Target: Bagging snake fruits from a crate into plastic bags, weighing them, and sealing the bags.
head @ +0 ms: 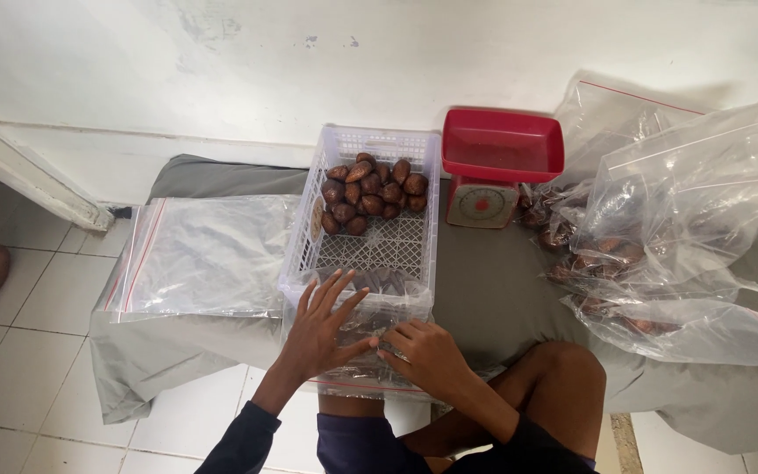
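Note:
My left hand [325, 326] lies flat with fingers spread on a clear zip bag [357, 294] that holds several brown scaly fruits. My right hand [428, 351] presses its fingertips along the same bag's near edge. The bag rests against the front of a white plastic basket [304, 237], in whose far end several more brown fruits [372, 193] are heaped.
A stack of empty clear zip bags [199, 254] lies left of the basket on the grey cloth [493, 290]. A red kitchen scale [495, 167] stands to the right. Filled clear bags [668, 237] of fruit are piled at far right. White tiled floor [28, 351] lies below.

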